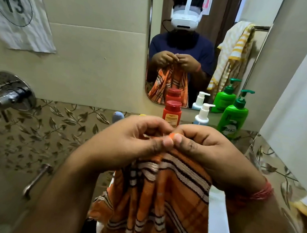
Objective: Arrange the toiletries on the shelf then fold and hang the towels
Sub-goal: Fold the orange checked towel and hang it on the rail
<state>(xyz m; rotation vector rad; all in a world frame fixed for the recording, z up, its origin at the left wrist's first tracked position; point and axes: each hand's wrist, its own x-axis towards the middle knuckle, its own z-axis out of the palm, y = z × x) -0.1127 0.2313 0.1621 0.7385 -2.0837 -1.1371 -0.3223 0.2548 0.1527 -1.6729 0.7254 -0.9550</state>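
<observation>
An orange towel [160, 199] with brown and white stripes hangs down in front of me. My left hand [127, 138] and my right hand [208, 151] pinch its top edge side by side, thumbs touching. Behind my hands, on the ledge under the mirror, stand a red bottle [171, 113], a white pump bottle [203, 115] and a green pump bottle [233, 117]. A small blue-grey object [117, 116] peeks out left of the red bottle. A yellow-striped white towel [230, 52] shows in the mirror, draped over a rail.
A mirror [157, 40] is mounted on the wall ahead. A chrome tap valve [12, 92] and a lever handle [36, 179] stick out of the tiled wall at left. A paper sign marked 13 [15, 8] hangs upper left. A white wall edge [300, 94] rises at right.
</observation>
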